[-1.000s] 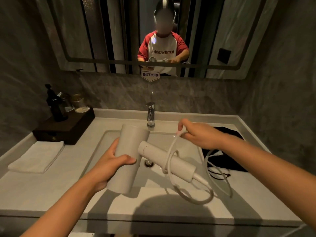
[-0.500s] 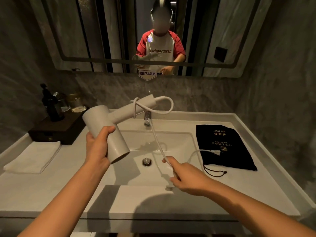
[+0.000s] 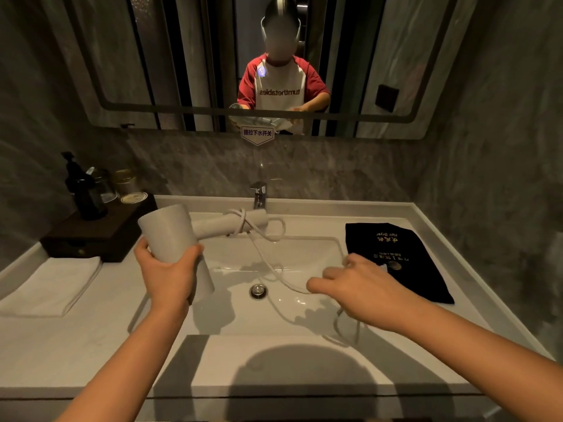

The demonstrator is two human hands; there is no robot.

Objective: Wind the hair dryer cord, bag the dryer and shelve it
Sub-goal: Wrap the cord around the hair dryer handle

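A white hair dryer (image 3: 170, 233) hangs over the sink, my left hand (image 3: 166, 274) gripping its barrel with the handle pointing away toward the tap. Its white cord (image 3: 268, 263) is looped a couple of times round the handle and runs down across the basin to my right hand (image 3: 356, 284). That hand holds the cord with fingers loosely curled, and the slack hangs in a loop beneath it. A black drawstring bag (image 3: 396, 260) with gold lettering lies flat on the counter to the right, just beyond my right hand.
The white basin (image 3: 304, 318) has a chrome tap (image 3: 259, 194) and drain plug (image 3: 258, 291). A dark wooden tray (image 3: 100, 236) with a black pump bottle and jars stands back left, with a folded white towel (image 3: 51, 284) before it. A mirror hangs above; grey walls close both sides.
The dryer swung from low, with its handle toward me, to raised, with its handle pointing away, gaining cord turns on the handle. My right hand dropped from above the sink to beside the bag.
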